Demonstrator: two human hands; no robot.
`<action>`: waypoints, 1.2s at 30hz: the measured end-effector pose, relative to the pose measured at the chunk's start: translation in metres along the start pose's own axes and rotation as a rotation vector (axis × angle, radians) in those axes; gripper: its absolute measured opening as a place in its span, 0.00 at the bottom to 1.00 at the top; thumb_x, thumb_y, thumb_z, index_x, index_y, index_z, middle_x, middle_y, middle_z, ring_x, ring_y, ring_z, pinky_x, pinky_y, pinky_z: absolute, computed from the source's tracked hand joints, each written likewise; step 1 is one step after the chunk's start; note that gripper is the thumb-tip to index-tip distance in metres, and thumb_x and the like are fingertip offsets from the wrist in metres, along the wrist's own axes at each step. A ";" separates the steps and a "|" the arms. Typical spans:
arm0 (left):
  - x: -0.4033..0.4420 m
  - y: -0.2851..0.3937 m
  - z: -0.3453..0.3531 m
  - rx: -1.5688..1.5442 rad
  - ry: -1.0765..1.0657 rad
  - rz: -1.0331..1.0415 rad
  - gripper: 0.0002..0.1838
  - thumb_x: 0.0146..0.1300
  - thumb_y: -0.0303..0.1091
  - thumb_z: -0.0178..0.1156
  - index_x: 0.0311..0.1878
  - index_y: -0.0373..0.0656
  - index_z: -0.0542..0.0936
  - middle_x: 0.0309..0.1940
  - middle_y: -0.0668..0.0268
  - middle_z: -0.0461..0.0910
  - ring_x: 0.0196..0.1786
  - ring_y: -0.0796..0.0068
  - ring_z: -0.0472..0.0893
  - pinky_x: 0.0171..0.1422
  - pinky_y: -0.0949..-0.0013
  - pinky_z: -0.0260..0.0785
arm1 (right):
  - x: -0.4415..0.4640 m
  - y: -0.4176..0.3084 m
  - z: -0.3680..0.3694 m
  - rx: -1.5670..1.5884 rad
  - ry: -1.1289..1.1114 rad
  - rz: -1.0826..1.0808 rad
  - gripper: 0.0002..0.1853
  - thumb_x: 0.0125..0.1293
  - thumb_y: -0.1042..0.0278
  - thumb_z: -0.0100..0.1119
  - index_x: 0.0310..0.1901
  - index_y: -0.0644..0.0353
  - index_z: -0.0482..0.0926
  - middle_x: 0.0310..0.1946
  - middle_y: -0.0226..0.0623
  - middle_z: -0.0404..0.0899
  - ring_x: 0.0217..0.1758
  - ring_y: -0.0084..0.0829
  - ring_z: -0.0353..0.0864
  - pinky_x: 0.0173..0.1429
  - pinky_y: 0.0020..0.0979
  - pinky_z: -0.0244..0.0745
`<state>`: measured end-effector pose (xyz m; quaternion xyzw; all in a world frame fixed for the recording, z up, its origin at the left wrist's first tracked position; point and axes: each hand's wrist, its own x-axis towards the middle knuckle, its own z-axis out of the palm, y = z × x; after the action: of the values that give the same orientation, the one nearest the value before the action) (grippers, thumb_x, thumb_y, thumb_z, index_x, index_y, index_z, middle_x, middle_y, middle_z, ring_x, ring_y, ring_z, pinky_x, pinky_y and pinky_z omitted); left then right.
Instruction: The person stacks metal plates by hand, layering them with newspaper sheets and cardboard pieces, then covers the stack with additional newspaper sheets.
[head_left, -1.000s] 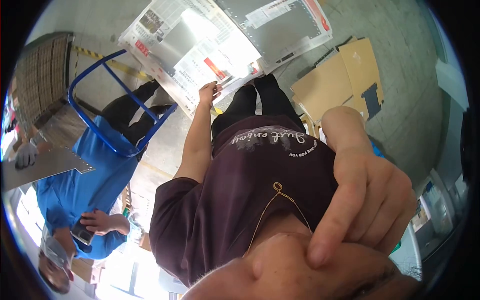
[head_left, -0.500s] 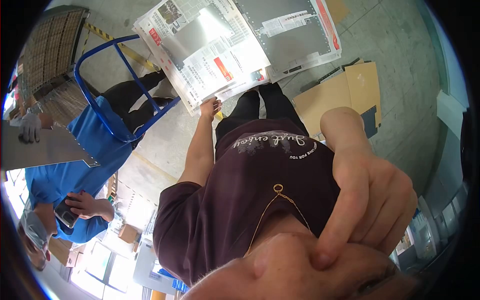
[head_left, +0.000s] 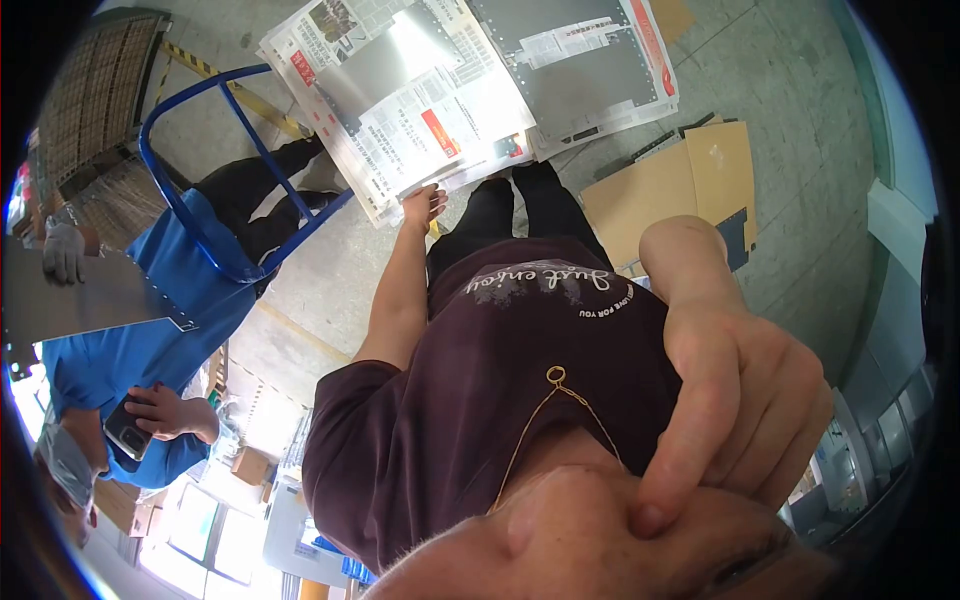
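My left hand (head_left: 421, 204) is at the near edge of a stack of newspaper sheets and grey metal panels (head_left: 385, 72). Its fingers are loosely bent and apart, with nothing seen in them; whether it touches the paper I cannot tell. My right hand (head_left: 755, 400) is raised close to the camera. Its fingers are curled, the index fingertip pressed to my face, and nothing shows in its grip, though the palm is hidden. Beside the newspaper stack lies a second pile with a dark grey panel (head_left: 580, 85) on paper.
A co-worker in blue at the left holds a metal panel (head_left: 90, 295) in a gloved hand and a phone (head_left: 127, 428) in the other. Between us stands a blue tubular frame (head_left: 150, 165). Flat cardboard (head_left: 715, 170) lies on the floor to the right.
The whole view has shifted slightly. The co-worker's panel has tilted a little and the phone has turned in their hand. My two hands have hardly moved.
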<state>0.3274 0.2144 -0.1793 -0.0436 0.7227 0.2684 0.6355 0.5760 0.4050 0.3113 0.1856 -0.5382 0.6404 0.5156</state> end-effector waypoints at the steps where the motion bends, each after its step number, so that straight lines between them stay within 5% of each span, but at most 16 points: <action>1: 0.002 -0.001 -0.001 0.004 -0.008 -0.010 0.13 0.63 0.35 0.55 0.47 0.38 0.76 0.37 0.61 0.81 0.39 0.69 0.82 0.41 0.69 0.74 | 0.000 0.002 0.001 0.006 -0.006 0.006 0.16 0.56 0.83 0.45 0.14 0.56 0.72 0.15 0.28 0.73 0.19 0.19 0.72 0.49 0.24 0.73; 7: 0.073 -0.034 -0.035 0.022 -0.041 0.008 0.11 0.60 0.37 0.56 0.41 0.41 0.78 0.32 0.61 0.80 0.33 0.70 0.81 0.33 0.68 0.74 | 0.015 0.018 0.006 0.150 -0.141 0.022 0.16 0.56 0.83 0.45 0.14 0.55 0.71 0.15 0.28 0.73 0.18 0.18 0.71 0.48 0.23 0.72; 9: 0.029 -0.002 -0.023 -0.135 0.060 0.051 0.10 0.59 0.36 0.57 0.40 0.42 0.79 0.29 0.62 0.80 0.32 0.71 0.81 0.31 0.68 0.74 | 0.025 0.030 0.012 0.183 -0.215 0.017 0.16 0.57 0.79 0.47 0.13 0.53 0.70 0.15 0.26 0.74 0.16 0.17 0.69 0.45 0.23 0.69; 12: -0.032 0.031 -0.027 -0.221 0.087 0.139 0.10 0.58 0.35 0.58 0.40 0.43 0.78 0.28 0.64 0.81 0.30 0.74 0.81 0.30 0.68 0.73 | 0.028 0.046 0.027 0.306 -0.286 0.019 0.14 0.58 0.68 0.54 0.16 0.62 0.74 0.14 0.28 0.69 0.15 0.22 0.65 0.50 0.44 0.70; 19: -0.027 -0.004 -0.060 -0.312 0.149 0.114 0.08 0.60 0.35 0.57 0.40 0.45 0.77 0.28 0.65 0.82 0.30 0.74 0.82 0.30 0.69 0.73 | 0.048 0.063 0.052 0.393 -0.481 0.017 0.14 0.56 0.62 0.57 0.18 0.61 0.77 0.15 0.28 0.72 0.15 0.22 0.67 0.53 0.46 0.69; 27: -0.031 -0.073 -0.071 -0.336 0.221 -0.035 0.07 0.59 0.34 0.58 0.39 0.44 0.76 0.27 0.65 0.81 0.28 0.73 0.82 0.31 0.67 0.73 | 0.059 0.066 0.055 0.432 -0.559 0.005 0.14 0.56 0.61 0.58 0.18 0.60 0.77 0.15 0.27 0.72 0.15 0.21 0.67 0.55 0.48 0.69; 34: -0.023 -0.048 -0.057 -0.365 0.203 0.002 0.06 0.60 0.33 0.56 0.38 0.43 0.76 0.25 0.64 0.80 0.26 0.72 0.81 0.26 0.68 0.70 | 0.072 0.060 0.056 0.405 -0.538 -0.039 0.15 0.56 0.64 0.58 0.15 0.60 0.74 0.12 0.28 0.70 0.13 0.20 0.65 0.59 0.52 0.67; 36: -0.013 -0.038 -0.054 -0.355 0.172 0.075 0.06 0.60 0.33 0.56 0.37 0.43 0.76 0.26 0.65 0.80 0.26 0.72 0.81 0.27 0.68 0.71 | 0.078 0.057 0.054 0.376 -0.566 -0.052 0.16 0.58 0.70 0.55 0.13 0.56 0.72 0.14 0.28 0.74 0.16 0.19 0.69 0.59 0.46 0.65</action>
<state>0.2967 0.1548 -0.1772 -0.1507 0.7168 0.4101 0.5434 0.4788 0.3999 0.3643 0.4614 -0.5275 0.6381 0.3187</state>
